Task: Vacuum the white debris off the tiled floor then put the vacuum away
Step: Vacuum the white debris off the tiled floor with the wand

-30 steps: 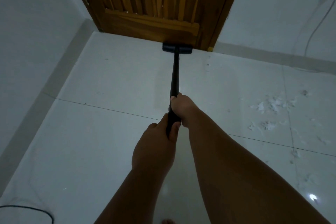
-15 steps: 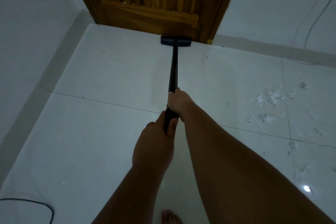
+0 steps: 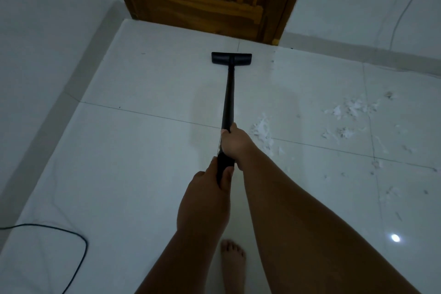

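Note:
A black vacuum wand [image 3: 228,100] runs from my hands down to its flat floor head [image 3: 231,58], which sits on the white tiles a short way in front of the wooden door. My right hand [image 3: 235,142] grips the wand higher up. Just below it, my left hand [image 3: 205,198] grips the handle end. White debris [image 3: 263,131] lies right of my right hand, and more white scraps [image 3: 350,112] are scattered across the tiles further right.
A brown wooden door [image 3: 205,5] closes off the far side, with white walls to its left and right. A black cord [image 3: 71,243] loops on the floor at lower left. A thin cable [image 3: 403,12] hangs on the right wall. My bare foot [image 3: 232,262] stands below my arms.
The floor head has been pulled back from the foot of the door toward me. A patch of debris beside my right hand and my bare foot have come into view.

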